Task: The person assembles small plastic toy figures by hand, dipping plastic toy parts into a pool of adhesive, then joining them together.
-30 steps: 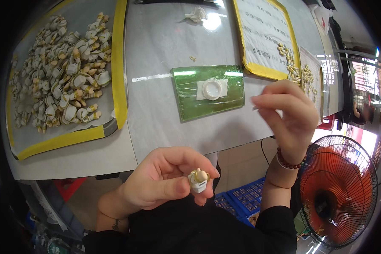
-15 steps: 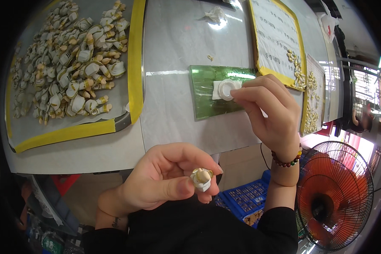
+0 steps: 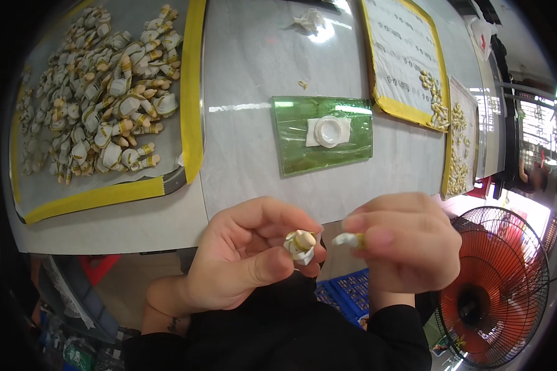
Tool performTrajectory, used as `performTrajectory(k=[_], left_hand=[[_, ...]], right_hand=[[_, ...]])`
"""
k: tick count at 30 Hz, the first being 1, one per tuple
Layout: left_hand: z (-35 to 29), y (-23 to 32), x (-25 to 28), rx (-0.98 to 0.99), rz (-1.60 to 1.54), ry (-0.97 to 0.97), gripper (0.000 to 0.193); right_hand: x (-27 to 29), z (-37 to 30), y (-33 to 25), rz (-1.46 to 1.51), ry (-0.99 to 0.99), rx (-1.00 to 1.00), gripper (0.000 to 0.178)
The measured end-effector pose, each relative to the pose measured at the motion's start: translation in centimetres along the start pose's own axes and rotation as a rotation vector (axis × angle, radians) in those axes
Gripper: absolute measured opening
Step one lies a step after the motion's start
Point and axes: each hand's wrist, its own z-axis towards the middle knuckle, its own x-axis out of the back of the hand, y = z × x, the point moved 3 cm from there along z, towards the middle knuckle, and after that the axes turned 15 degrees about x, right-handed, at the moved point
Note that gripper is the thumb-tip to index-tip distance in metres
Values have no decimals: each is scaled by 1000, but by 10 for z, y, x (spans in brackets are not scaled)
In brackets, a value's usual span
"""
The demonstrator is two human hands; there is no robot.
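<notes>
Over the table's near edge, my left hand (image 3: 238, 256) pinches a small white figurine part (image 3: 299, 247) with yellow trim and a skin-coloured end. Just to its right, my right hand (image 3: 411, 244) is closed on a tiny white piece (image 3: 345, 240) with a yellow band; motion blurs it somewhat. A narrow gap separates the two pieces. Beyond the hands, a shallow round white dish (image 3: 330, 132) sits on a white pad, which lies on a green glass slab (image 3: 294, 145).
A yellow-taped tray (image 3: 195, 93) at left bears a heap of similar white figurine parts (image 3: 105, 99). At far right stand a yellow-edged tray (image 3: 377, 74) and another tray (image 3: 470, 105), both with small yellowish pieces. An orange fan (image 3: 492, 284) and blue crate (image 3: 349, 290) are lower right.
My right hand has come back from the white dish toward my left hand, and the tiny piece in its fingers now shows. My left hand has shifted slightly, still gripping the figurine part.
</notes>
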Motion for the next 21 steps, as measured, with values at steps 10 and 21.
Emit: performTrajectory(k=[10,21], left_hand=[[4,-6,-2,16,-14,-42,36],[1,-6,-5,-148,84,36,33]], right_hand=[[-3,-2,-6,-114,-58,126,27],[-3,-6,-7,-67,-58,172,22]])
